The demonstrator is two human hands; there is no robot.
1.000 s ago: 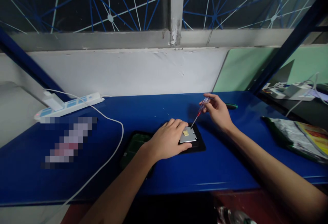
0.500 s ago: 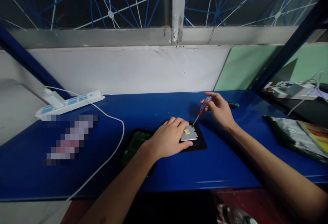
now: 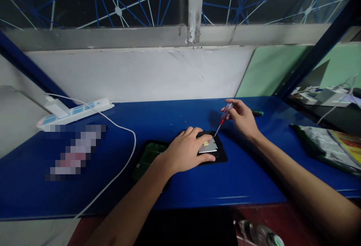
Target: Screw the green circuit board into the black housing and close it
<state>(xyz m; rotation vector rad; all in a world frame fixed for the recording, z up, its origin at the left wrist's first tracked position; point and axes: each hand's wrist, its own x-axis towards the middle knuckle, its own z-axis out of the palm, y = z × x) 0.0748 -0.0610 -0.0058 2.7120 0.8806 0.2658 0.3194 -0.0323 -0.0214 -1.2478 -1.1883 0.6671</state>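
Observation:
My left hand lies over a black flat device on the blue table, fingers stretched out and the thumb apart along its near side. Between thumb and index finger shows the silver metal plate on the device, with a small yellow pad, partly under the index finger. In my closed right hand is a screwdriver with a clear handle and a red collar. It tilts down to the left, its tip at the plate's far right corner. The rest of the device is hidden by my left hand.
A dark green tray-like case lies left of the device, partly under my left forearm. Behind my right hand is a green-tipped black handle. A white power strip, loose white cable and shiny packet also lie about.
The screwdriver tip has shifted slightly right and up along the plate's far edge. My left index finger has slid further over the yellow pad, and the thumb reaches slightly further right.

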